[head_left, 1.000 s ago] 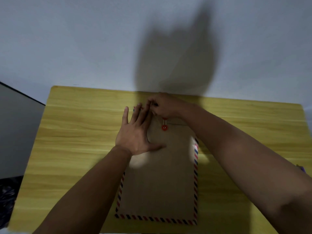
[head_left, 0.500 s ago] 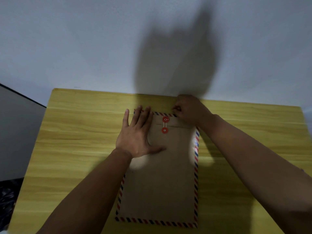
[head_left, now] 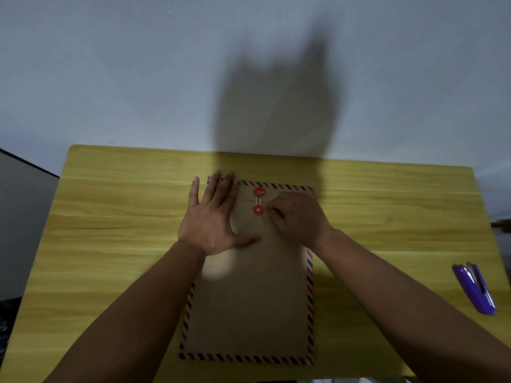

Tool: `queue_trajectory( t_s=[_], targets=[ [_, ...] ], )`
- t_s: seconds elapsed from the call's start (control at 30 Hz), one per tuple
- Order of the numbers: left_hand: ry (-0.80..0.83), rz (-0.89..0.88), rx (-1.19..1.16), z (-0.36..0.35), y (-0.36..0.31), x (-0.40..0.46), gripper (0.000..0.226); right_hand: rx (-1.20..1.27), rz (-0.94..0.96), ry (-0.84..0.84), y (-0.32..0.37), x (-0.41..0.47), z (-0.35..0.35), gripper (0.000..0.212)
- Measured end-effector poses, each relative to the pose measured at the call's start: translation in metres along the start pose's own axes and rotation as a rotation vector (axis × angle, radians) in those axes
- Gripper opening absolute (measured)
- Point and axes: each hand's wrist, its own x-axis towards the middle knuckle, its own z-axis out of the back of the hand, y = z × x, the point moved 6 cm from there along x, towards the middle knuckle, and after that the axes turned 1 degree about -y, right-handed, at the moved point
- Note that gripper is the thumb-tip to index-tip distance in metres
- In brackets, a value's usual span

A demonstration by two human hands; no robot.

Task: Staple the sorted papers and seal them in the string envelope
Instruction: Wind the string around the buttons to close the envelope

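Note:
A brown string envelope (head_left: 249,308) with a red and blue striped border lies flat on the yellow wooden table (head_left: 110,230), flap closed. Two red buttons (head_left: 258,200) sit near its top, joined by a white string. My left hand (head_left: 213,217) lies flat, fingers spread, on the envelope's upper left part. My right hand (head_left: 298,217) rests just right of the lower button, fingers curled and pinched together; the string end in them is too thin to make out. No papers are visible.
A purple stapler (head_left: 474,288) lies near the table's right edge. A pale wall rises behind the table's far edge, with my shadow on it. A dark floor area shows to the left of the table.
My right hand moved from the envelope's top edge down and right of the buttons, circling them. The string now shows between both buttons. My left hand stayed pressed flat.

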Motion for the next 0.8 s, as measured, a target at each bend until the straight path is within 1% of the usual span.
queue_trajectory(
  t_s=[0.07,0.2,0.33,0.4,0.43,0.5,0.6,0.7,0.8],
  targets=[
    [-0.003,-0.001,0.004,0.001,0.0,0.0,0.136,0.066,-0.075,-0.035,0.006,-0.01,-0.003,0.022],
    [-0.009,-0.005,0.009,0.0,0.001,-0.001,0.136,0.086,-0.153,-0.031,0.019,-0.03,-0.016,0.026],
    [-0.018,-0.005,0.004,-0.001,0.001,0.0,0.134,0.21,-0.256,-0.059,0.027,-0.028,-0.025,0.021],
    [-0.021,-0.008,0.001,-0.001,0.001,0.0,0.133,0.251,-0.29,-0.033,0.028,-0.018,-0.026,0.019],
    [-0.022,-0.011,0.001,0.0,0.0,-0.001,0.133,0.231,-0.288,0.001,0.027,-0.011,-0.026,0.02],
    [-0.021,-0.015,0.003,0.0,0.0,-0.001,0.134,0.156,-0.257,0.081,0.027,0.004,-0.026,0.021],
    [-0.015,-0.004,0.006,0.002,-0.001,-0.001,0.135,0.017,-0.116,0.197,0.033,0.029,-0.026,0.023],
    [-0.004,-0.002,0.011,0.002,-0.001,0.0,0.135,-0.173,0.065,0.233,0.037,0.048,-0.022,0.025],
    [0.001,0.001,0.013,0.001,-0.001,0.0,0.135,-0.225,0.174,0.304,0.033,0.063,-0.014,0.024]
  ],
)
